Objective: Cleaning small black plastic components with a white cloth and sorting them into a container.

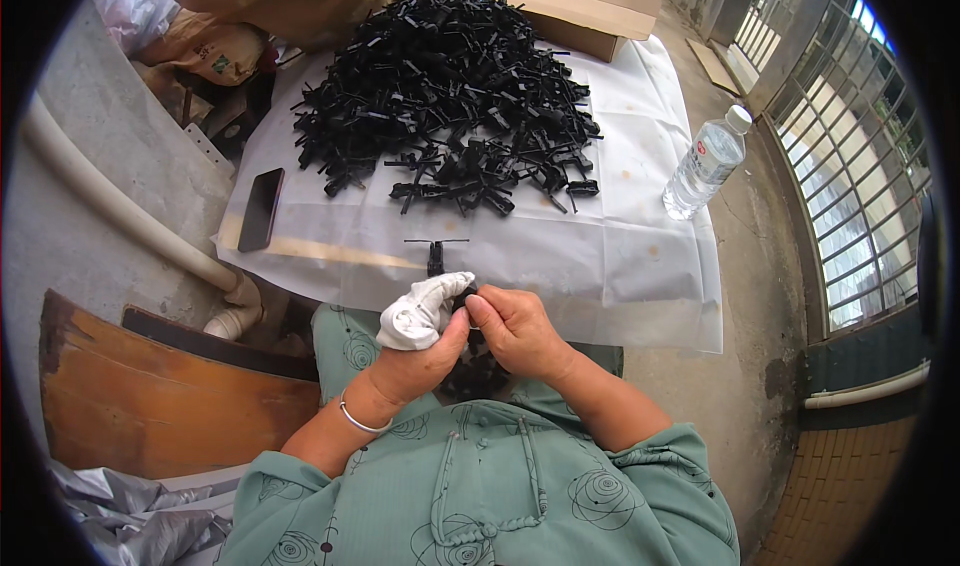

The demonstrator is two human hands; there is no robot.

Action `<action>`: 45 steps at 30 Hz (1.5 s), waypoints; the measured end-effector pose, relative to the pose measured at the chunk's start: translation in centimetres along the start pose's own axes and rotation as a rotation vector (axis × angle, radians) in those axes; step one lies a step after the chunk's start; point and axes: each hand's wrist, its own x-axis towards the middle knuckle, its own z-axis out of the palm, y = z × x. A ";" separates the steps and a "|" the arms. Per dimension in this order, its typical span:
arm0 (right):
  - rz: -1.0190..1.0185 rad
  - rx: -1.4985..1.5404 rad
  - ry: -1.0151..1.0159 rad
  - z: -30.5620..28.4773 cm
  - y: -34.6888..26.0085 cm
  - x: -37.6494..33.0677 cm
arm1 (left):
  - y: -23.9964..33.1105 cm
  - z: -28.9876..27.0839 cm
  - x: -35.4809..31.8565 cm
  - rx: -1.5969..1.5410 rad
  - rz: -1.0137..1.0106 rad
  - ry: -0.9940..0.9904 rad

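My left hand (425, 351) is closed, its fingers covered by a bunched white cloth (420, 311) that may be a glove. My right hand (520, 331) is pinched against it, thumb and bent fingers meeting the left thumb. Between the two shows a small black part (463, 298), mostly hidden by the fingers. Just beyond the cloth, one black plastic piece (435, 256) with a thin crossbar lies near the table's front edge. Farther back rises a large heap of similar black plastic pieces (440, 86). Dark bits (476, 374) show below my hands, over my lap.
White sheeting (640, 266) covers the table. A dark phone (261, 210) lies at its left, and a clear water bottle (705, 166) stands at the right edge. Behind the heap sit a cardboard box (575, 16) and brown sacks (280, 1). Barred railings (850, 156) run along the right.
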 end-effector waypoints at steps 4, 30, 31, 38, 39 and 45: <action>0.061 0.219 0.098 2.0 1.6 -0.2 | -0.2 0.3 0.2 0.158 0.207 0.071; 0.068 0.111 0.022 -0.4 0.8 0.2 | 0.4 -1.2 0.2 -0.473 -0.307 -0.335; 0.009 0.080 -0.001 -0.5 0.5 0.1 | 0.2 -1.2 0.2 -0.484 -0.322 -0.307; -0.007 -0.008 -0.130 -0.3 -0.1 0.5 | -0.7 -0.8 -0.1 0.027 -0.137 -0.230; -0.006 -0.008 -0.131 -0.1 0.0 0.5 | -0.7 -0.7 -0.2 0.027 -0.139 -0.230; -0.091 -0.015 -0.042 2.3 1.0 0.9 | -1.3 -1.6 -0.7 0.200 -0.007 -0.150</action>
